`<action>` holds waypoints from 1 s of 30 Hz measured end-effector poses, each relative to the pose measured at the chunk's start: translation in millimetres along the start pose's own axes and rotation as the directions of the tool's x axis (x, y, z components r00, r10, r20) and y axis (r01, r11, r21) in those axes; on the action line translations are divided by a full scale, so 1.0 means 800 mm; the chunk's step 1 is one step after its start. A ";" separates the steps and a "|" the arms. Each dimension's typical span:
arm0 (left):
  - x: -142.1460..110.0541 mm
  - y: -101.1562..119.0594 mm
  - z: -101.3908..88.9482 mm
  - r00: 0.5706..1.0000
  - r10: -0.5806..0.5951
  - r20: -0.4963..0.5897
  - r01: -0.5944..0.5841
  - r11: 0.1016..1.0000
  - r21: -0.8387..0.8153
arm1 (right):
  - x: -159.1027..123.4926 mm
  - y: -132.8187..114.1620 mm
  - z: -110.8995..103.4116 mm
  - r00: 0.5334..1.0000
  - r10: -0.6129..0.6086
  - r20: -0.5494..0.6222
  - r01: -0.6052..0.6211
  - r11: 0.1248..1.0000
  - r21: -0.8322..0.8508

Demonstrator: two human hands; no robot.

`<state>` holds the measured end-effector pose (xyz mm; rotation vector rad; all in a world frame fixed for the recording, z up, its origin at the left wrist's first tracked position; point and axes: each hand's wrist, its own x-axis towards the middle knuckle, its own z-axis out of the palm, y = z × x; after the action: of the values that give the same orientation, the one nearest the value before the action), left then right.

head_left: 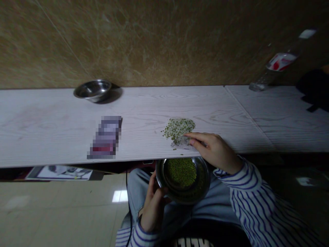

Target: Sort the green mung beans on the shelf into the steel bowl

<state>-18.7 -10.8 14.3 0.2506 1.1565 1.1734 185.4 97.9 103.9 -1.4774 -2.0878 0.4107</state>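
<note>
My left hand (154, 206) grips the left rim of a steel bowl (203, 181), holding it over my lap just below the table's front edge. Green mung beans (182, 171) lie in the bowl. More beans (178, 127) are spread in a thin patch on the table above it. At the near side of that patch, my right hand (216, 149) pinches a crumpled piece of clear plastic (181, 142) between thumb and fingers, low against the tabletop. A few stray beans sit between the plastic and the edge.
A second steel bowl (94, 92) stands against the wall at the back left. A blurred-out phone-like flat object (106, 137) lies in front of it. A clear plastic bottle (272, 68) and a dark object (313, 85) are at the right. Printed paper (61, 173) shows under the table.
</note>
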 end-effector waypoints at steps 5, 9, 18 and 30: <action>0.000 0.000 0.001 1.000 -0.004 0.006 0.004 1.000 0.018 | -0.003 0.004 -0.007 1.000 0.000 -0.024 0.000 1.000 0.001; -0.001 0.002 0.000 1.000 0.002 0.008 -0.002 1.000 0.013 | -0.005 0.008 -0.012 0.998 0.045 -0.049 -0.044 0.999 0.009; -0.001 0.000 0.001 1.000 0.001 0.021 -0.001 1.000 -0.008 | -0.007 0.013 -0.011 0.999 0.034 -0.029 -0.035 0.999 -0.013; 0.001 -0.001 0.000 1.000 -0.001 0.015 0.000 1.000 0.009 | -0.006 0.009 -0.003 0.999 0.021 -0.024 -0.020 1.000 0.019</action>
<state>-18.2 -10.7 13.0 0.2655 1.1488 1.1645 192.9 96.0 100.8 -1.4871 -2.0460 0.4171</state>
